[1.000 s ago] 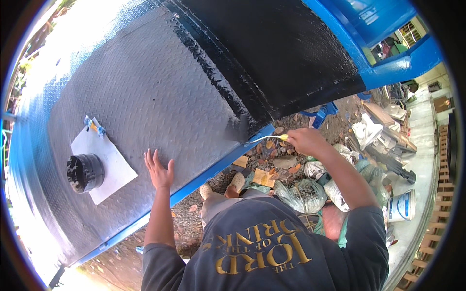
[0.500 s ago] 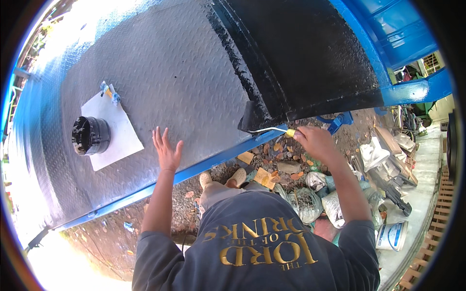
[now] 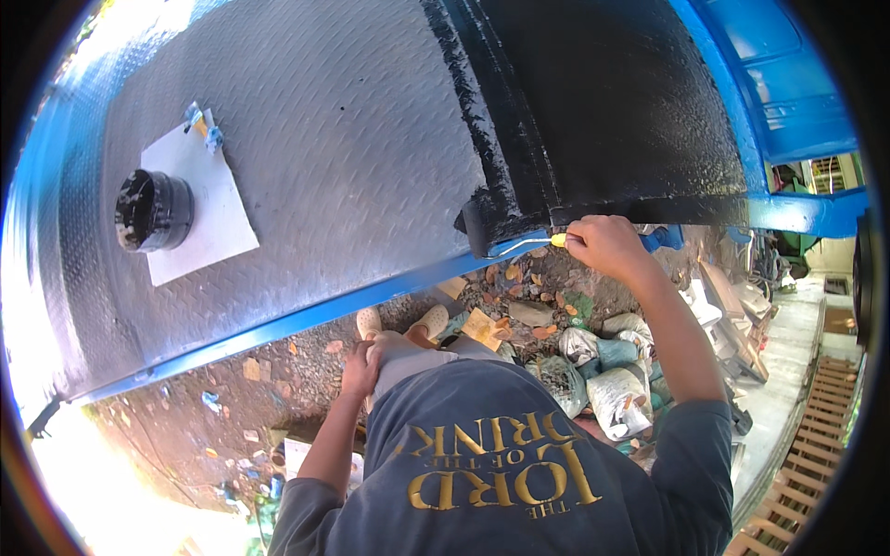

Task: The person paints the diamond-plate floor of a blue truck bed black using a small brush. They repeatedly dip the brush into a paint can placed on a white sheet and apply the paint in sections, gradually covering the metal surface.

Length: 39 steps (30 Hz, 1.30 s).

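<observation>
In the head view, the right hand point(image 3: 601, 246) is closed around the yellow grip of a paint roller point(image 3: 476, 225), whose black sleeve lies on the patterned metal panel point(image 3: 306, 176), at the border of the black-coated section point(image 3: 621, 102) and just beside the blue rim point(image 3: 278, 329). The left hand point(image 3: 362, 368) is lowered at the pale trousers point(image 3: 399, 352), fingers bent; whether it grips the cloth I cannot tell. On the panel's left part, a black-smeared can point(image 3: 155, 211) overlaps a white sheet point(image 3: 209, 208), with a small blue-and-yellow object point(image 3: 201, 123) at the sheet's upper corner. Filled bags point(image 3: 621, 403) lie on the leaf-strewn ground below the right forearm.
</observation>
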Available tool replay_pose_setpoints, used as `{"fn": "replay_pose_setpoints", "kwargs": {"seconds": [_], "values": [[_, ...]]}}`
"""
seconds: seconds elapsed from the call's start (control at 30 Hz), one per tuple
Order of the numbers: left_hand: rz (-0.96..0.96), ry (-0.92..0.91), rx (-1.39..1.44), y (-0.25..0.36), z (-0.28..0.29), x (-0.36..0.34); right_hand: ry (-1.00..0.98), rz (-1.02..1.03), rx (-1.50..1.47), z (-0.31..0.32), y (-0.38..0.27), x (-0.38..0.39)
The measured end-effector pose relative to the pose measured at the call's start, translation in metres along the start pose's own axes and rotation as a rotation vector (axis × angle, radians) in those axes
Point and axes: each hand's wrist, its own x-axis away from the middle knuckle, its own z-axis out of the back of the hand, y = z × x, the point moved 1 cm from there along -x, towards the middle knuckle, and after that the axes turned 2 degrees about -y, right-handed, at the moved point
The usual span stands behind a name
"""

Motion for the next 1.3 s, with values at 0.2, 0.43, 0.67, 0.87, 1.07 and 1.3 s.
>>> {"fn": "replay_pose_setpoints", "kwargs": {"seconds": [0.2, 0.43, 0.67, 0.87, 1.07, 1.3], "values": [[-0.031, -0.111, -0.273, -0.091, -0.034, 0.021, -0.021, 0.132, -0.144, -0.015, -0.032, -0.032], [0.38, -0.118, 0.025, -0.104, -0.023, 0.007, 0.003, 0.19, 0.01, 0.006, -0.047, -0.042], [0.687, -0.128, 0.091, -0.145, -0.028, 0.008, 0.016, 0.1, 0.243, 0.026, -0.007, -0.02], [0.463, -0.194, -0.079, -0.195, -0.046, 0.024, -0.004, 0.116, 0.021, 0.027, -0.026, -0.022], [0.5, -0.16, 0.028, -0.174, -0.032, 0.017, -0.027, 0.16, -0.069, 0.013, -0.05, -0.037], [0.681, -0.188, 0.064, -0.122, -0.012, -0.005, -0.001, 0.031, 0.178, 0.024, -0.005, -0.017]]}}
